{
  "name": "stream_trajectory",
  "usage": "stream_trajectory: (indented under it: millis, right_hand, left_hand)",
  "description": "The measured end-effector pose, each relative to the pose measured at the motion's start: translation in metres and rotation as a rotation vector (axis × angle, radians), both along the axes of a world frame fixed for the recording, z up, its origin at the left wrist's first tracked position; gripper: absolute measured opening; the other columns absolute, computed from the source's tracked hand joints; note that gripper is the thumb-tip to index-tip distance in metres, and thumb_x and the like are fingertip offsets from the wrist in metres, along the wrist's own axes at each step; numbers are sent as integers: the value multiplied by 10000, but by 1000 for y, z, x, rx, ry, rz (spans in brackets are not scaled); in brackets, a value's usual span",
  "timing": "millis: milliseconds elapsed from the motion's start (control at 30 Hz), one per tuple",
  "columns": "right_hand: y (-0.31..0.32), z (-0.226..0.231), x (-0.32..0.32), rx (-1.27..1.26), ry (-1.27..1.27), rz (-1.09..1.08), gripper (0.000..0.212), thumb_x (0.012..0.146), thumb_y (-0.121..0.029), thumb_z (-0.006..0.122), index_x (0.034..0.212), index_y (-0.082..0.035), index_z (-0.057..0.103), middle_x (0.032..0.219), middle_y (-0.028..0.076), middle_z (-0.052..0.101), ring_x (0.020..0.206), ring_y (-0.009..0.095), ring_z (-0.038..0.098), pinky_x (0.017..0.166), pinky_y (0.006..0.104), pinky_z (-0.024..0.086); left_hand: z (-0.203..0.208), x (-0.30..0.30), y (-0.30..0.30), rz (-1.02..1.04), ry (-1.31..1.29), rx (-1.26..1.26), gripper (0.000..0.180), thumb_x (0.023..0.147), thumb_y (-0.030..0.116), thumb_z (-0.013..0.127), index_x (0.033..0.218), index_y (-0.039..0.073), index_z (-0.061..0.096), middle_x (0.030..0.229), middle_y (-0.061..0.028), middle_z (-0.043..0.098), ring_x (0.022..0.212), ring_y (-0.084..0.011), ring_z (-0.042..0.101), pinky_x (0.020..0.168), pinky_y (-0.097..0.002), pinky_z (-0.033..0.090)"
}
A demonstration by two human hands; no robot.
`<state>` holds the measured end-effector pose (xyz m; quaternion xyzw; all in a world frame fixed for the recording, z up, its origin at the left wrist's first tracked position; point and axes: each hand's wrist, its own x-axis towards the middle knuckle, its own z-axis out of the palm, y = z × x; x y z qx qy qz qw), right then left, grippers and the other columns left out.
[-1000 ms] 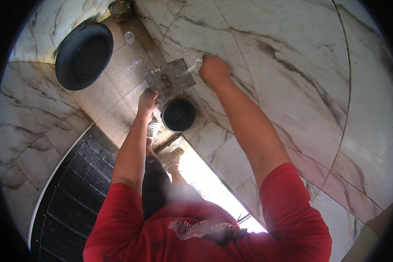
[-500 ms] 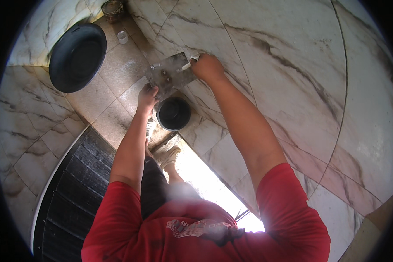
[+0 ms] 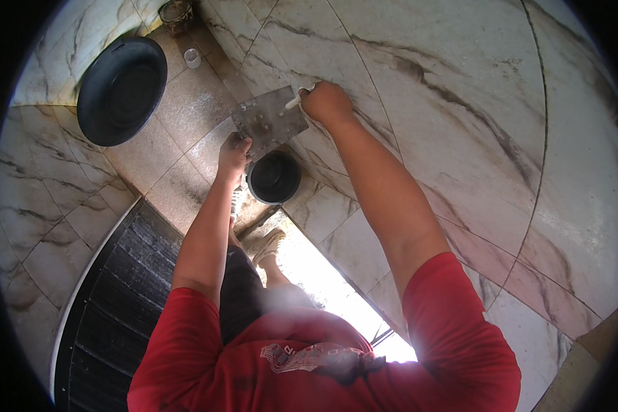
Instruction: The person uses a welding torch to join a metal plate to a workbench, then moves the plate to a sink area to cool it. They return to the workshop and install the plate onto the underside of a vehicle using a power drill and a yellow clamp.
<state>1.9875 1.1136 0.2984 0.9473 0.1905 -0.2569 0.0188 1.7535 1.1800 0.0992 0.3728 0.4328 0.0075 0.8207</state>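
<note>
My left hand [image 3: 235, 154] is closed on the lower left corner of a flat, grey, rectangular plate [image 3: 273, 130] with several small spots or knobs on its face. My right hand [image 3: 327, 104] is closed round a slim white-handled tool [image 3: 293, 103]. Its tip reaches to the plate's upper right edge; the rest is hidden in my fingers, so I cannot tell its exact kind. Just under the plate's lower edge a round black bucket [image 3: 273, 180] shows, partly covered by the plate in this view.
A wide black basin [image 3: 122, 93] stands at the far left on the tiled floor [image 3: 136, 151]. Beyond it are a small clear cup [image 3: 192, 59] and a dark brown container [image 3: 176, 14]. Marbled wall tiles [image 3: 453, 123] rise on the right. A black ribbed panel [image 3: 120, 309] lies near left.
The plate has tilted a little, and its face looks more evenly grey. My right hand has shifted slightly with the white-handled tool. My left hand keeps its grip.
</note>
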Motion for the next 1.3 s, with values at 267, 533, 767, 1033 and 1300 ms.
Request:
stream_trajectory:
  millis: [267,533,767,1033,1300]
  right_hand:
    - [0,1,-1,-9,-6,0,443,986,-406,666,1140,-6,779,1198,236,745,1156,404,704,976,470,560]
    - [-4,-18,11,7,36,5,382,988,-313,579,1028,-5,801,1097,249,760,1078,385,733,932,466,563]
    - [-5,-42,35,-48,212,20,243,886,-162,614,928,6,785,1010,217,781,992,351,760,867,446,582]
    - [-20,-16,-4,-29,-280,495,459,898,-201,695,1308,-19,600,1208,197,698,1104,360,695,920,456,588]
    - [-17,-21,2,-21,-281,483,314,886,-159,686,1169,-25,658,1183,195,701,1093,351,700,904,456,595]
  left_hand:
    - [21,2,3,-38,47,72,262,1023,249,689,1241,120,626,1161,-44,656,1042,-177,610,860,-383,520]
    - [28,-10,10,-25,18,53,492,984,286,742,1407,93,581,1332,-48,659,1187,-208,609,945,-428,501]
    - [31,-8,12,-47,47,125,188,1014,253,689,1111,115,606,1036,-2,580,916,-145,546,776,-354,489]
    - [29,-9,15,13,9,58,211,1003,235,708,1159,129,613,1096,-3,596,970,-155,565,795,-355,496]
    - [26,-4,15,53,-7,8,350,981,256,735,1284,133,608,1223,-19,630,1077,-179,591,887,-387,495]
